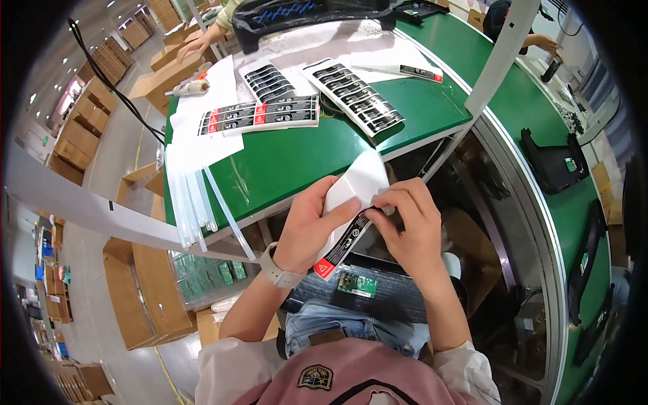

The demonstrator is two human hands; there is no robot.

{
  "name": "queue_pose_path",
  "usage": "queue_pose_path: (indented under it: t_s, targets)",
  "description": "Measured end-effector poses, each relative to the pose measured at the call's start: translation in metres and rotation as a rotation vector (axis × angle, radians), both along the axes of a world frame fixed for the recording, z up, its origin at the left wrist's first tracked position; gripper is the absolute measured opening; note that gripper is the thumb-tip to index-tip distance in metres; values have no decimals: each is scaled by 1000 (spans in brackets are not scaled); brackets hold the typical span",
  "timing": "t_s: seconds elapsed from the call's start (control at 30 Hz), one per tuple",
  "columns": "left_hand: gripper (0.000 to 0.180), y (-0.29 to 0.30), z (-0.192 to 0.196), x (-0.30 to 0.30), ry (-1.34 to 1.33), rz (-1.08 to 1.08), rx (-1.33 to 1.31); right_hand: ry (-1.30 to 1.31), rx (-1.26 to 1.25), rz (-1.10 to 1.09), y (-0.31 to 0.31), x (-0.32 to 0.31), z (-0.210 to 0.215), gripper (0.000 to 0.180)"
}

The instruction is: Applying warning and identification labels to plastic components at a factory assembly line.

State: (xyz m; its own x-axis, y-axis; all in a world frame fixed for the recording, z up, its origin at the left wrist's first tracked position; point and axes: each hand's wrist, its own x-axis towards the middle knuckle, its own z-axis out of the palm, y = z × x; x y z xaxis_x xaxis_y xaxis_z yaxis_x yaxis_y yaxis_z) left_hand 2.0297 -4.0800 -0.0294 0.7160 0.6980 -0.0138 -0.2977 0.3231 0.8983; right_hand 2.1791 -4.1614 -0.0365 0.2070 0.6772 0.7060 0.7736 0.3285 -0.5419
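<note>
Above my lap, my left hand (307, 223) is closed around a white tapered plastic part (358, 181), its thumb lying across the face. A black label (348, 241) with a red end runs along the part's near side. My right hand (413, 229) pinches at the label's upper end, thumb and forefinger against the part; the exact contact is partly hidden by the fingers. Below them, a black panel (398, 297) rests across my lap with a green circuit board (358, 285) on it. Label sheets (354, 98) lie on the green table (270, 177) ahead.
Translucent strips (196, 209) hang over the table's left edge. Another white part (385, 65) lies at the back. A white post (496, 67) rises at the right, beside a curved green conveyor (540, 162) carrying black shells (557, 162). Cardboard boxes (138, 297) stand left; another person's hand (196, 46) shows far left.
</note>
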Motion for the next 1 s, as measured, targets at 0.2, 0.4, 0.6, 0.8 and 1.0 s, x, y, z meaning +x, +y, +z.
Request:
queue_pose_path:
  t_s: [0.2,0.4,0.6,0.8,1.0]
  targets:
    - [32,-2,-9,-2,7,3,-35,78,-73,32,-5,-1,-5,26]
    - [28,-1,-11,-3,-10,60,-83,-193,65,-88,1,-8,-9,30]
    - [18,30,-29,-1,100,244,46,-466,257,-100,6,-3,-20,22]
    - [54,194,-57,-65,635,1022,733,50,98,-234,-43,23,-50,16]
    - [57,131,15,-30,1003,1414,1615,-57,-699,-162,-124,79,-161,80]
